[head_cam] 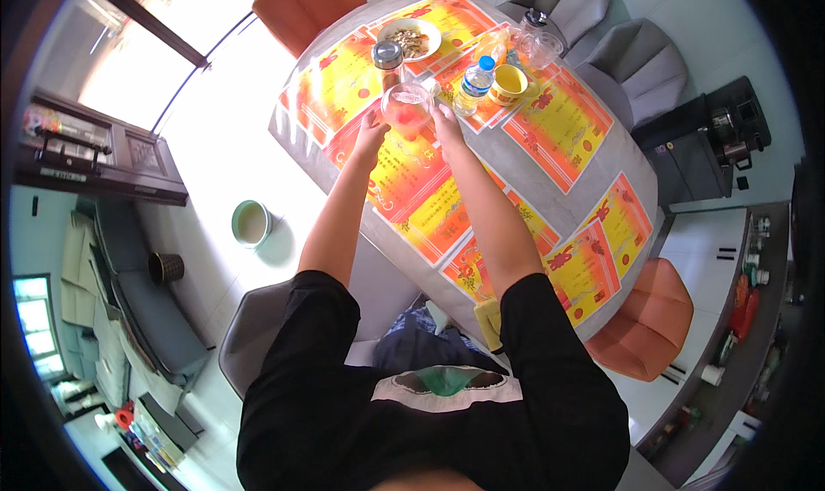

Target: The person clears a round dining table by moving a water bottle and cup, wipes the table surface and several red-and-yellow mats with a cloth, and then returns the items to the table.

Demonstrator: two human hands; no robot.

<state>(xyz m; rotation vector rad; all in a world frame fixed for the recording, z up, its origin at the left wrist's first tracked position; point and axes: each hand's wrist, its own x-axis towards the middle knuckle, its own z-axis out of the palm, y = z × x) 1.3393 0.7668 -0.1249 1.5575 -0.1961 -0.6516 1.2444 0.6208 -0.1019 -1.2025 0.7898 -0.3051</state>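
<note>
Both my arms reach out over a grey table (548,191) laid with red and yellow printed sheets. Between my left hand (372,133) and my right hand (446,125) is a clear plastic cup (406,107) with a pinkish tint, one hand at each side of it. Just beyond it stands a glass jar with a metal lid (387,55). Right of the cup are a water bottle with a blue cap (476,85) and a yellow mug (509,84). A white bowl of food pieces (435,40) lies farther back.
Clear cups (544,49) and a lidded jar (533,19) stand at the table's far right. Orange chairs (644,323) and grey chairs (635,66) surround the table. A bucket (251,224) of cloudy liquid is on the floor at left. A yellow object (488,323) sits at the near table edge.
</note>
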